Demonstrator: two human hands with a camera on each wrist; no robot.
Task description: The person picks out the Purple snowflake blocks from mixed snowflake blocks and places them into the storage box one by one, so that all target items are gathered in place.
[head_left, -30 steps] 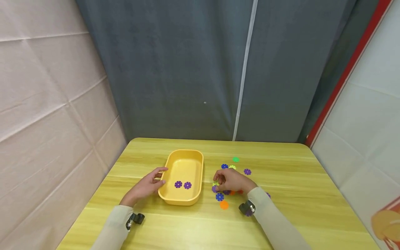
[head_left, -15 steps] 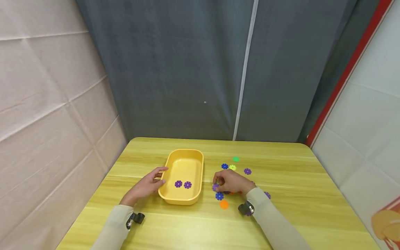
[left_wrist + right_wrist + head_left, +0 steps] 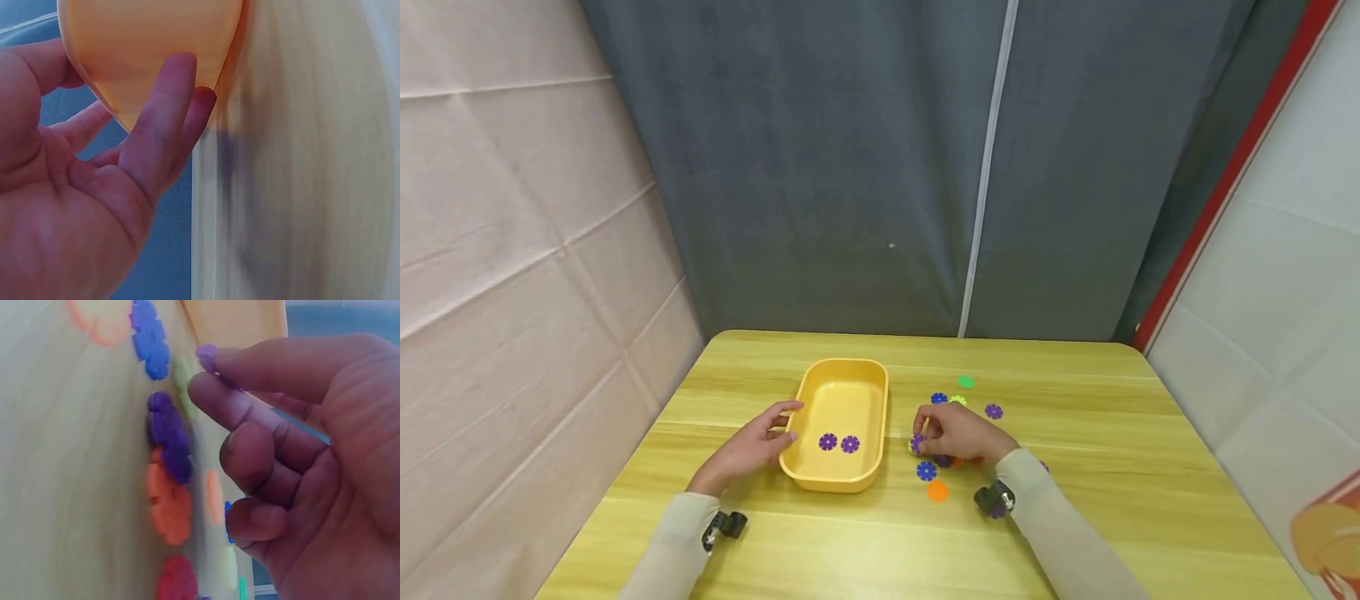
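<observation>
Pinching a purple flower piece (image 3: 207, 356) off the surface (image 3: 1075, 417) just right of the yellow tray (image 3: 820, 479), the right hand (image 3: 958, 433) is lifting it, while the left hand (image 3: 748, 450), fingers relaxed, is steadying the tray's near-left corner.

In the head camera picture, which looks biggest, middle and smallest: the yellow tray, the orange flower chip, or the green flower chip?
1. Yellow plastic oblong tray, by far the largest.
2. Orange flower-shaped plastic chip.
3. Green flower-shaped plastic chip; it lies farther from the camera, so the two chips may really match.
</observation>
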